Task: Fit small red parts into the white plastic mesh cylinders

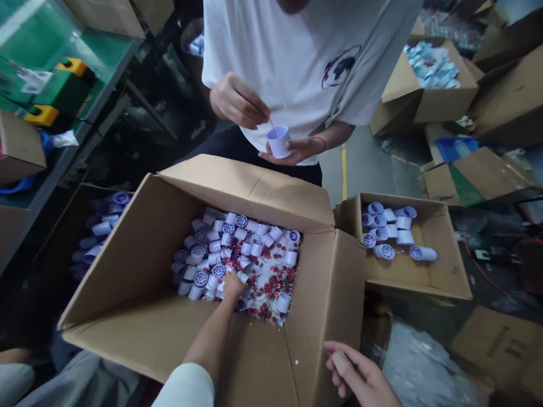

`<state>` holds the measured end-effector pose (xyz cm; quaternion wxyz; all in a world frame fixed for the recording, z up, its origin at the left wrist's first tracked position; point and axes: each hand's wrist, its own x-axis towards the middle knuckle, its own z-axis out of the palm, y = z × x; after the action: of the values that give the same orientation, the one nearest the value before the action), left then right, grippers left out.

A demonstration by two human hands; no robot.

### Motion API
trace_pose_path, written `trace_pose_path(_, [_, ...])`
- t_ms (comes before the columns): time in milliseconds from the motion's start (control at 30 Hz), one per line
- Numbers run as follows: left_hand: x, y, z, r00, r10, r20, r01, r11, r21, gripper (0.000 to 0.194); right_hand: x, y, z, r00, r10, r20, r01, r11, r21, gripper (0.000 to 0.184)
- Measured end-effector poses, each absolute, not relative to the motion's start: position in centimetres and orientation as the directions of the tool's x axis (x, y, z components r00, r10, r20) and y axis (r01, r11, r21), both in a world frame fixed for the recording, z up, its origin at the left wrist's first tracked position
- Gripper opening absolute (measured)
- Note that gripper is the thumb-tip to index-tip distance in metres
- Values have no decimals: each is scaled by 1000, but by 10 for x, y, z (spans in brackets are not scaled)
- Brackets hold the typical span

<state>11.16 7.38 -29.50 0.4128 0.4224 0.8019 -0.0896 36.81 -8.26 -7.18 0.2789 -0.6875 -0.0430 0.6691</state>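
A big open cardboard box (127, 265) in front of me holds a heap of white plastic cylinders (237, 254) and small red-wire parts (275, 285). My left hand (232, 284) reaches deep into the heap, knuckles up, fingers buried among the cylinders. My right hand (360, 376) hovers outside the box's near right corner, fingers loosely curled, a plaster on one finger, nothing visible in it. Across the box a person in a white T-shirt (297, 51) holds a white cylinder (279, 141) in one hand and pokes a thin stick into it with the other.
A smaller open box (424, 277) to the right holds several white cylinders. Another box of them (428, 85) sits at the back right. More cylinders lie in a dark bin (102, 226) on the left. A green workbench (63, 73) runs along the left; plastic wrap (424, 367) lies at lower right.
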Motion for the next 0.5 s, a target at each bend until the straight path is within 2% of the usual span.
trace_pose_path(167, [108, 84, -251, -237, 596, -767, 578, 721, 382, 40, 356, -78, -70, 148, 525, -838, -351, -765, -541, 53])
trace_pose_path(267, [107, 83, -206, -73, 604, -794, 328, 766, 553, 43, 346, -71, -64, 159, 573, -804, -409, -703, -582, 58])
trace_pose_path(333, [105, 78, -173, 79, 616, -784, 124, 774, 621, 44, 337, -62, -53, 158, 618, -770, -414, -667, -620, 58])
trace_pose_path(433, [104, 64, -129, 272, 627, -730, -95, 772, 628, 50, 321, -50, -30, 148, 715, -683, -400, -589, -702, 48])
trace_pose_path(500, [104, 54, -108, 381, 615, -690, -185, 782, 595, 62, 311, -48, -12, 132, 778, -615, -398, -526, -751, 42])
